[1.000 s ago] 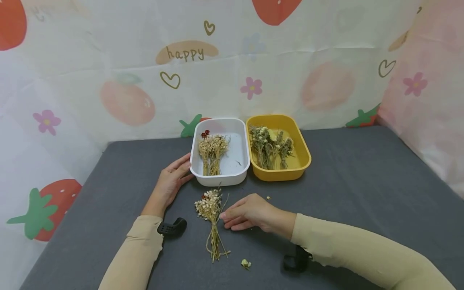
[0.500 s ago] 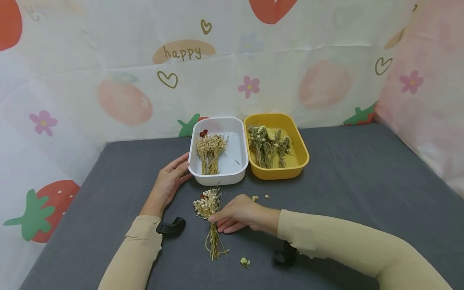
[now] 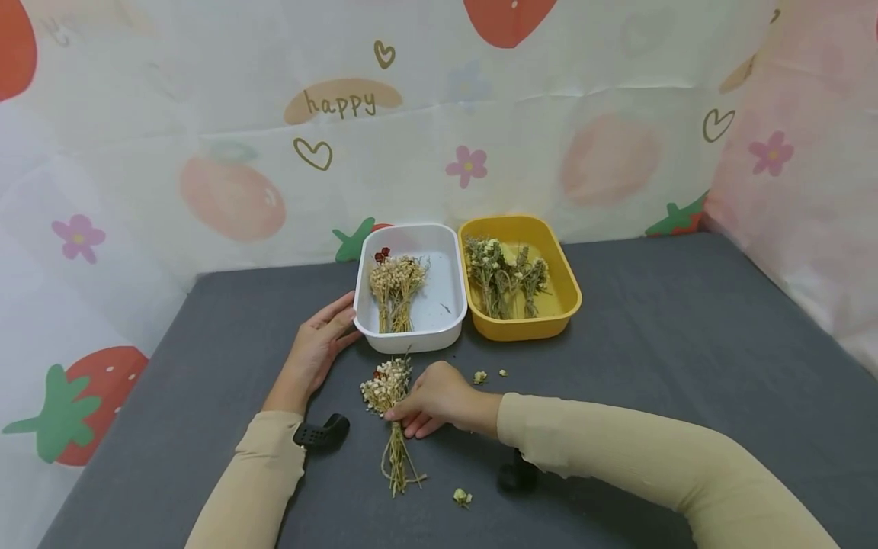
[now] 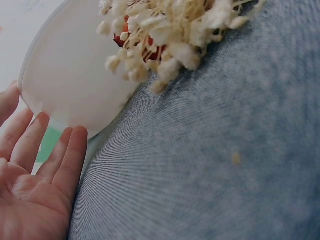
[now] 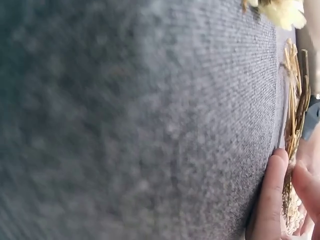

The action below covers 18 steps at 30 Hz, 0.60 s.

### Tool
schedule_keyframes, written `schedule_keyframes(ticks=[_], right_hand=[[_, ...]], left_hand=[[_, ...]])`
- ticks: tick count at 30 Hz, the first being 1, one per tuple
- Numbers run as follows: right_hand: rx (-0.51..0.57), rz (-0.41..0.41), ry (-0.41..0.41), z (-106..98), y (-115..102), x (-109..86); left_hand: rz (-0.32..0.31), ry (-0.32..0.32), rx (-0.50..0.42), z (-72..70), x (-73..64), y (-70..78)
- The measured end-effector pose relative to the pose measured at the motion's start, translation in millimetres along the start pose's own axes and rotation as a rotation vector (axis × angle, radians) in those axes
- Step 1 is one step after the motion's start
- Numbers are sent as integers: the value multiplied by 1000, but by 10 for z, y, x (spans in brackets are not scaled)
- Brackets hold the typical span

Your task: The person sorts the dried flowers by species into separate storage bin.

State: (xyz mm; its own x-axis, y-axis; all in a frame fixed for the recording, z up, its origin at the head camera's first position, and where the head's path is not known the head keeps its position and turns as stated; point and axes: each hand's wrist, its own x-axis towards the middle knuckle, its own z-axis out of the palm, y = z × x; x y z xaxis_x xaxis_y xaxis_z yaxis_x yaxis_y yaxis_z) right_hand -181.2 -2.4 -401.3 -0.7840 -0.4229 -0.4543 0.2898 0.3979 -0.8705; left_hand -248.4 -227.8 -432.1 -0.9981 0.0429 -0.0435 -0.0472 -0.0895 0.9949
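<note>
A bunch of cream dried flowers (image 3: 387,387), with dark red blooms and string-tied straw stems, lies on the grey cloth. My right hand (image 3: 439,398) pinches it just below the flower heads. In the right wrist view, thumb and fingers (image 5: 272,200) sit either side of the stems (image 5: 295,105). My left hand (image 3: 315,354) rests straight fingertips against the left side of the white tray (image 3: 418,343). The left wrist view shows that palm turned up, with the fingertips (image 4: 75,137) at the tray wall (image 4: 80,80). Similar cream bunches (image 3: 396,288) lie in the white tray.
A yellow tray (image 3: 524,329) stands against the white one's right side and holds greenish dried bunches (image 3: 497,278). Loose flower heads lie on the cloth, one (image 3: 463,497) in front and smaller bits (image 3: 480,377) near the trays. A printed curtain (image 3: 411,175) hangs behind.
My right hand has moved left from beside the dried flower bunch and taken hold of it, uncovering a loose flower bit. The left hand stays at the white tray. The view has shifted slightly.
</note>
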Motion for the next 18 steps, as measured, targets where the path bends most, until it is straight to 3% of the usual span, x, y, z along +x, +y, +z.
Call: schedule_keyframes(ticks=[18], right_hand=[[74, 11, -13, -30, 1, -44]], left_hand=[[-5, 8, 9, 3, 2, 4]])
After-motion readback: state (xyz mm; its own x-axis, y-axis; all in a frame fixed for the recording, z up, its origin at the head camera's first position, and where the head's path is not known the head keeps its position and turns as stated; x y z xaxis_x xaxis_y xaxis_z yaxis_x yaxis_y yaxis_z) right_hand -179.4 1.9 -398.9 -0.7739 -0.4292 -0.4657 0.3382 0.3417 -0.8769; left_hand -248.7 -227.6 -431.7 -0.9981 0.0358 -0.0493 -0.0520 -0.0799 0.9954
